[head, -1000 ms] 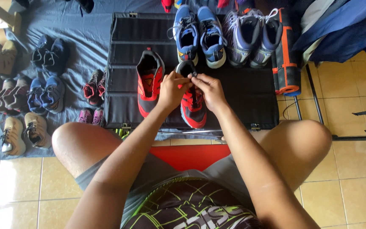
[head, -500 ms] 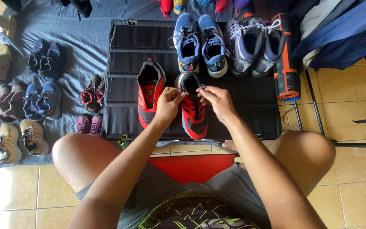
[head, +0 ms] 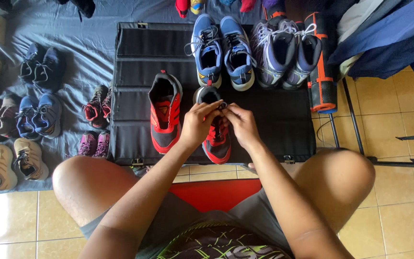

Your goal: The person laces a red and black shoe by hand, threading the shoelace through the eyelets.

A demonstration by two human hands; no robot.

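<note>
A pair of red and black sneakers lies on a black folding mat [head: 274, 120]. The left shoe [head: 165, 111] lies untouched. Over the right shoe [head: 216, 141], my left hand [head: 198, 123] and my right hand [head: 241, 123] meet, fingertips pinching its laces near the tongue. The hands hide most of that shoe's lacing. My bare knees frame the near edge of the mat.
Blue sneakers [head: 221, 50] and purple-grey sneakers [head: 286, 52] stand at the mat's far edge, beside a rolled black and orange mat [head: 323, 72]. Several small shoe pairs [head: 34, 115] lie on a grey sheet at left. A red stool [head: 214, 194] is under me; tiled floor at right.
Both hands have stayed on the right shoe's laces, working slightly nearer its tongue. The view has shifted a little, so the shoes sit lower in the frame.
</note>
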